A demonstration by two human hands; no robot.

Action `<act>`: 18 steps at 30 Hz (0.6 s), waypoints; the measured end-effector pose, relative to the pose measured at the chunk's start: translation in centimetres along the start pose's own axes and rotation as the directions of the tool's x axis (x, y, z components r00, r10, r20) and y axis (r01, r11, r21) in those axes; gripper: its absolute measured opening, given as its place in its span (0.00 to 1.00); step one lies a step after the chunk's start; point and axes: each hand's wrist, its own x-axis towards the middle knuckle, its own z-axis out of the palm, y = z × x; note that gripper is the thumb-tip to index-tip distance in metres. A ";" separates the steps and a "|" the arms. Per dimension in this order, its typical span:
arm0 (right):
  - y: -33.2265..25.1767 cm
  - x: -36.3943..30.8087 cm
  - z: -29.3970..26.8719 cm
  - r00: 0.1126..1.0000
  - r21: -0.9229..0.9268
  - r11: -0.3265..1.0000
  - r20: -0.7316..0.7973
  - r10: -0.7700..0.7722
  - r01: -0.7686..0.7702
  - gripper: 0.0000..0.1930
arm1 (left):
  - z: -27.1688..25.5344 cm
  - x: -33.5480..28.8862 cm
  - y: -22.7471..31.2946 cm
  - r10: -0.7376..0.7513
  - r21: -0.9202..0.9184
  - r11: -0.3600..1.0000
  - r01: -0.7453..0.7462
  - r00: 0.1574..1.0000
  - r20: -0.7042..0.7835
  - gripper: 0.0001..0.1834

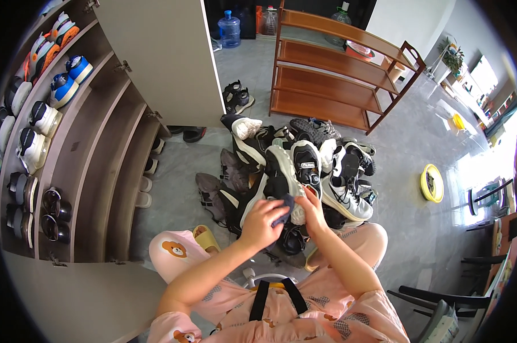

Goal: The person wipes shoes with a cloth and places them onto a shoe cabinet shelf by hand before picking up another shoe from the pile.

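Head view: on the grey floor [398, 188], a shoe cabinet [72, 146] lines the left side, its door [167, 63] swung open; a brown rack [327, 88] stands beyond a heap of shoes [307, 163], which fills the floor from the rack's front edge back to the person's legs [361, 243]; a white-and-grey shoe [280, 163] sits over the heap's near middle, between both hands; the right hand [313, 216] grasps its near end, though its hidden fingertips cannot be told; the left hand [263, 222] pinches a dark cloth [282, 209] by the shoe's opening; a hard rub against a loose right-hand hold could twist the shoe free, and its fall might topple the piled pairs; room is tight in front; bare floor opens from the heap's right edge toward a yellow basin [434, 200], with a narrower strip along the cabinet's lower edge.
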 end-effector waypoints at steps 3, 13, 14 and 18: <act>-0.2 -0.2 0.1 0.998 0.013 0.998 -0.007 0.058 -0.058 0.30 | -0.1 -0.4 -0.1 -0.001 -0.003 1.000 0.001 1.000 0.011 0.22; -0.3 -1.3 1.1 0.992 -0.176 0.984 0.122 0.045 -0.023 0.32 | 0.1 0.2 -2.0 0.004 0.072 0.997 -0.001 0.999 -0.048 0.20; 0.0 -0.9 0.7 0.996 -0.148 0.989 0.094 0.003 0.011 0.32 | 0.5 -0.1 -1.1 -0.004 0.047 0.999 0.005 0.999 -0.032 0.20; 0.2 0.0 -0.7 0.999 -0.064 0.998 0.044 0.022 -0.019 0.29 | 0.4 -0.6 -0.1 0.011 -0.101 0.995 -0.014 1.000 -0.029 0.21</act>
